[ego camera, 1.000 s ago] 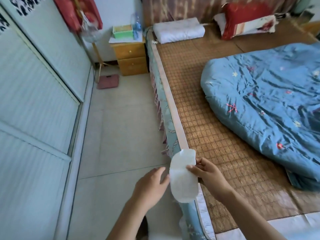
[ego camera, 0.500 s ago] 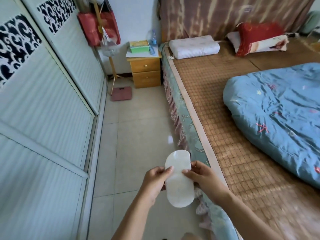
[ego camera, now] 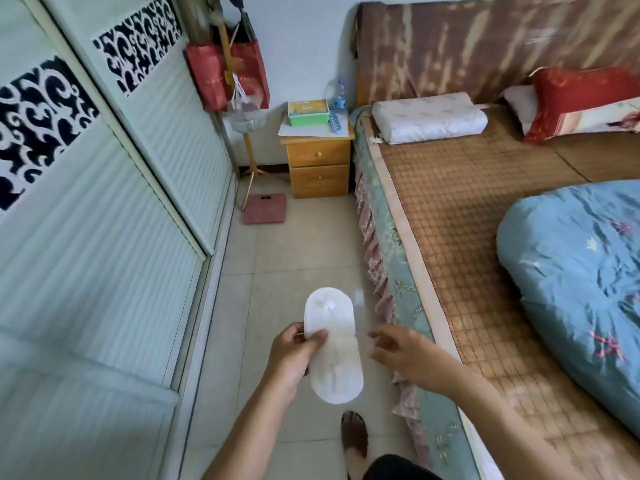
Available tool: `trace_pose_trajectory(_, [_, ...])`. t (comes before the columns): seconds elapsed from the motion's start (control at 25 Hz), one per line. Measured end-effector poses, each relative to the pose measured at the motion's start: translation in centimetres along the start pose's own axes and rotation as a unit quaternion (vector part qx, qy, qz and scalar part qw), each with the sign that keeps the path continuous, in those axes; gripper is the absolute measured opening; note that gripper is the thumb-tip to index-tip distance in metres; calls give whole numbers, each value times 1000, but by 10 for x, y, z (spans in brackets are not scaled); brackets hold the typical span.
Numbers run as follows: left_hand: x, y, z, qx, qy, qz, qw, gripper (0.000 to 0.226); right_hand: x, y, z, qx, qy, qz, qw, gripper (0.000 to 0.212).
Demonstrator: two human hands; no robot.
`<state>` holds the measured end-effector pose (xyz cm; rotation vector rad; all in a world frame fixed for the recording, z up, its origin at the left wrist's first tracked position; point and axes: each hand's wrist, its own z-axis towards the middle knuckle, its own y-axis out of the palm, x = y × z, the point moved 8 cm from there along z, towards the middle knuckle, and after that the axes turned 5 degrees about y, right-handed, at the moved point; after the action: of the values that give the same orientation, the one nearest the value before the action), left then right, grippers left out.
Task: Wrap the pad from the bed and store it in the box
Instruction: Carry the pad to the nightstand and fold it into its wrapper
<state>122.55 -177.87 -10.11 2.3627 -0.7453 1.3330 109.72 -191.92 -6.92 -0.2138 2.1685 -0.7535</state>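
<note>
Pad (ego camera: pixel 334 344): one, white, long oval, held flat out in the air over the floor (ego camera: pixel 304 258) beside the bed (ego camera: pixel 460 216). My left hand (ego camera: pixel 292 355) pinches its left edge near the middle, thumb on top, fingers under. My right hand (ego camera: pixel 403 351) is off it, just beside its right edge, fingers loosely spread, holding nothing. It looks feather-light, soft and limp, no risk of breaking; likely to flop if gripped at one end. Best taken at both long edges mid-length for folding. Box (ego camera: pixel 308 113): one green one on the nightstand (ego camera: pixel 318 157), well apart, probably the store. Two pillows, one quilt on the bed.
</note>
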Motion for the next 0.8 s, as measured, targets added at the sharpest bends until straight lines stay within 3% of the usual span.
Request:
trace_pose_trajectory(0.08, [28, 2, 40, 11, 5, 4, 1000, 13, -11, -27, 39, -1, -12, -96, 995, 48])
trace_pose_trajectory(0.24, [75, 3, 108, 23, 10, -9, 1000, 20, -39, -67, 111, -19, -12, -187, 982, 53])
trace_pose_trajectory(0.52, [137, -18, 233, 28, 8, -30, 999, 22, -83, -110, 251, -50, -1, -247, 968, 57])
trace_pose_trajectory(0.8, [225, -60, 395, 18, 13, -31, 999, 20, -148, -158, 394, -23, 28, -262, 964, 47])
